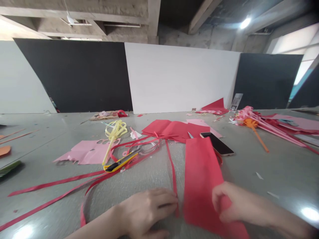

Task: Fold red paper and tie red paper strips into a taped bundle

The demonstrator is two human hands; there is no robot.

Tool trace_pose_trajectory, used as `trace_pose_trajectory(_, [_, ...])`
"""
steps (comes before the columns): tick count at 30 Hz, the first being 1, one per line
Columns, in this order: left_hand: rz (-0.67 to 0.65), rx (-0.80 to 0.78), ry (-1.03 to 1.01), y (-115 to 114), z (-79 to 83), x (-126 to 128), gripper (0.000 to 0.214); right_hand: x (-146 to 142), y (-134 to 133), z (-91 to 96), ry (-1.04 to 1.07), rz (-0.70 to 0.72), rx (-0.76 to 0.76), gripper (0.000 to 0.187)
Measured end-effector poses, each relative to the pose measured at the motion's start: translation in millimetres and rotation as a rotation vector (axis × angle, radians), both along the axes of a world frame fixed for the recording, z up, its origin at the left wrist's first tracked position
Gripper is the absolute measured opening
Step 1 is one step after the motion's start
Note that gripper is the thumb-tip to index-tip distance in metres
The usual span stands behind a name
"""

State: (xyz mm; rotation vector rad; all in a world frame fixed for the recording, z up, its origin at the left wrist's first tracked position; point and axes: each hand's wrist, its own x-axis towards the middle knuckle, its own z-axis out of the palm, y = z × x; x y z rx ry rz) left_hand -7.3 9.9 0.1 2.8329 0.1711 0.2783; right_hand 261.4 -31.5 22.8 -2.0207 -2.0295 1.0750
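My left hand (147, 210) lies low on the table with its fingers stretched out and the thumb apart. Its fingertips touch the lower part of a narrow red paper strip (171, 166). To the right of that strip is a long red paper sheet (199, 179). My right hand (230, 204) grips the sheet's right edge between thumb and fingers, slightly blurred. Beyond the left hand lies a yellow-and-black utility knife (122, 162), blade pointing up and right. A black-screened phone (219, 144) rests behind the sheet, partly covered by it.
More red paper (171, 128) lies behind the strip. At the left are cut pink paper (86, 151), a pale yellow ribbon loop (116, 131) and long red strips (57, 182). Pink ribbons (271, 127) and an orange stick piece (260, 139) lie right. White and black panels (181, 79) stand behind.
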Motion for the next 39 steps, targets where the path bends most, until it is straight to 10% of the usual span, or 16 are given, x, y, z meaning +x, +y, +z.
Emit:
trace_pose_trajectory(9, [0.214,0.074,0.060,-3,4.3,-3,0.049,28,8,-5.4,-0.010,0.121,0.309,0.035])
trace_pose_trajectory(18, [0.375,0.145,0.058,2,6.4,6,0.032,69,41,10.7,0.260,-0.106,0.652,0.031])
trace_pose_trajectory(28, [0.042,0.401,0.026,22,-3.7,13,0.020,59,44,6.2,0.701,-0.331,0.527,0.030])
trace_pose_trajectory(39, [0.184,0.188,-0.287,8,-0.2,27,0.014,69,47,3.9,0.752,-0.355,0.553,0.030])
